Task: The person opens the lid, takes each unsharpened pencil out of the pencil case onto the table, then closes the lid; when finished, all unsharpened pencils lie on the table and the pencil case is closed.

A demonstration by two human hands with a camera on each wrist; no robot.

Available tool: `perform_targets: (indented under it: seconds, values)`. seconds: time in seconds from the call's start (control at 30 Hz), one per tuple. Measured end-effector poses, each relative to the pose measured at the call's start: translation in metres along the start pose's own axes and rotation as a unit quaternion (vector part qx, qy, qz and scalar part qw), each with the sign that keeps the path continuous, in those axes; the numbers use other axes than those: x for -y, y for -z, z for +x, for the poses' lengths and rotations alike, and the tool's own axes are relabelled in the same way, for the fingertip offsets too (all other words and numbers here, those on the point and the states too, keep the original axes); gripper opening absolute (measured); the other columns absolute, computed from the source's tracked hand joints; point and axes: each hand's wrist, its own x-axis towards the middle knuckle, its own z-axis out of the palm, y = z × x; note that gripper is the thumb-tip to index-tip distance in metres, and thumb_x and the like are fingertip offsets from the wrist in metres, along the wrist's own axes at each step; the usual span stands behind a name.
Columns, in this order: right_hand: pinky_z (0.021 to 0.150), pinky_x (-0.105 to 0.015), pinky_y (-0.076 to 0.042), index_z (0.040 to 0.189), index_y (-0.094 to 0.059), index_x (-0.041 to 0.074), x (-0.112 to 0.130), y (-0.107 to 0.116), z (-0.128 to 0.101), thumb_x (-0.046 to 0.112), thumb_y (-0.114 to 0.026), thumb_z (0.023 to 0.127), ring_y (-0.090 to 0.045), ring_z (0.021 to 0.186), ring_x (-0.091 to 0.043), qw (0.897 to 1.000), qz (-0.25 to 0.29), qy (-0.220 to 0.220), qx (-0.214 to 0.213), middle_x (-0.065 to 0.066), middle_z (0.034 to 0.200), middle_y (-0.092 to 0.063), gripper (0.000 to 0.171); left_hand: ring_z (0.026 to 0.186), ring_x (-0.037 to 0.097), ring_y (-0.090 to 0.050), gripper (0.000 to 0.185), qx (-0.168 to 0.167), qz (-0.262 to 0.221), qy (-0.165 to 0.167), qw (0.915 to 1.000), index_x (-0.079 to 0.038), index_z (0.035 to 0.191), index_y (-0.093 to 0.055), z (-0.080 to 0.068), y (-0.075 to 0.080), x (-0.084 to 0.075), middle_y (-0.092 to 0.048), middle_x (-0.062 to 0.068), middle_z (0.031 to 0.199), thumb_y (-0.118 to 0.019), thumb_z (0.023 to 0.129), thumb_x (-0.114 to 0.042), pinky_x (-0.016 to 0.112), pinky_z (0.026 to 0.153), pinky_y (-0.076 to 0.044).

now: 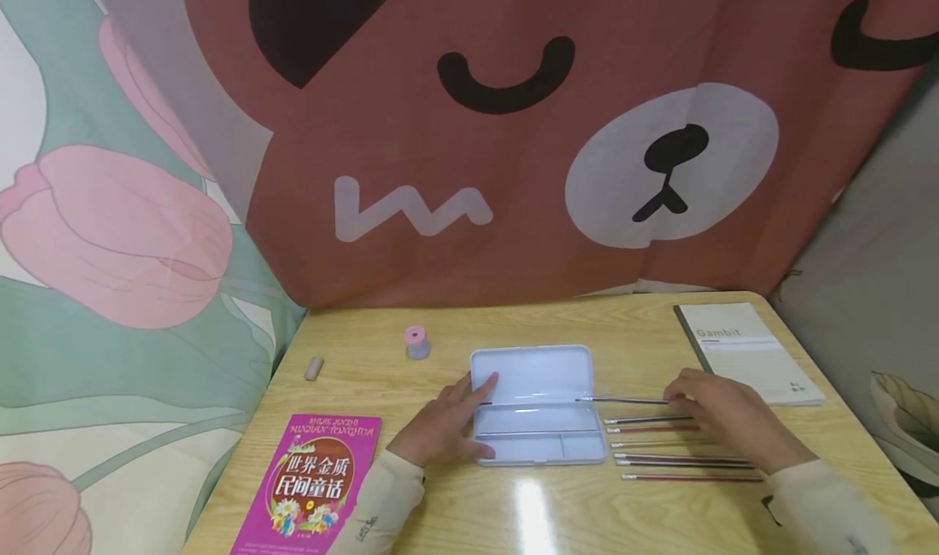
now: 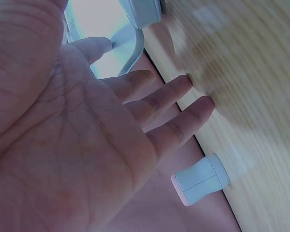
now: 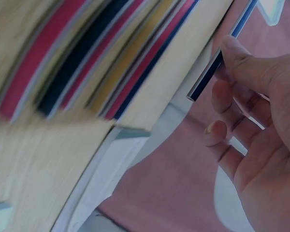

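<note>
A white pencil case [image 1: 539, 447] lies with its lid [image 1: 531, 373] raised on the wooden table. Inside its lower half runs one thin pencil [image 1: 539, 433]. My left hand [image 1: 443, 426] rests at the case's left side, thumb at the lower part and a finger on the lid; its fingers look extended in the left wrist view. Between thumb and fingertips, my right hand [image 1: 722, 412] pinches a dark blue striped pencil [image 3: 206, 77], whose white-tipped end reaches the case's right side near the hinge. Several red, dark and yellow pencils [image 1: 685, 457] lie beneath that hand.
A pink-topped small container [image 1: 416, 343] and a greyish eraser-like block [image 1: 314, 368] stand behind on the left. At the front left lies a magenta book [image 1: 311, 482]. A notebook [image 1: 748, 351] lies at the back right. A bear-print cloth [image 1: 513, 147] hangs behind the table.
</note>
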Motion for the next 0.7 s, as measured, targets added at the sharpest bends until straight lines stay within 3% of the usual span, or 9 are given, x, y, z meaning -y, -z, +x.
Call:
perform_targets:
  seconds: [0.47, 0.7]
  values:
    - [0.073, -0.036, -0.060, 0.096, -0.079, 0.028, -0.022, -0.005, -0.005, 0.008, -0.083, 0.096, -0.067, 0.085, -0.005, 0.996, -0.001, -0.052, 0.068, 0.017, 0.095, -0.069, 0.020, 0.161, 0.045, -0.037, 0.111, 0.004, -0.003, 0.014, 0.9999, -0.024, 0.177, -0.027, 0.001, 0.001, -0.001, -0.025, 0.025, 0.181, -0.094, 0.089, -0.037, 0.065, 0.127, -0.040]
    - [0.074, -0.035, -0.060, 0.096, -0.078, 0.029, -0.026, -0.010, -0.008, 0.007, -0.083, 0.096, -0.066, 0.084, -0.004, 0.998, -0.014, -0.036, 0.041, 0.018, 0.092, -0.067, 0.022, 0.159, 0.045, -0.040, 0.111, 0.002, 0.002, 0.007, 1.0000, -0.022, 0.177, -0.028, 0.001, 0.000, 0.000, -0.026, 0.024, 0.180, -0.094, 0.089, -0.037, 0.065, 0.125, -0.043]
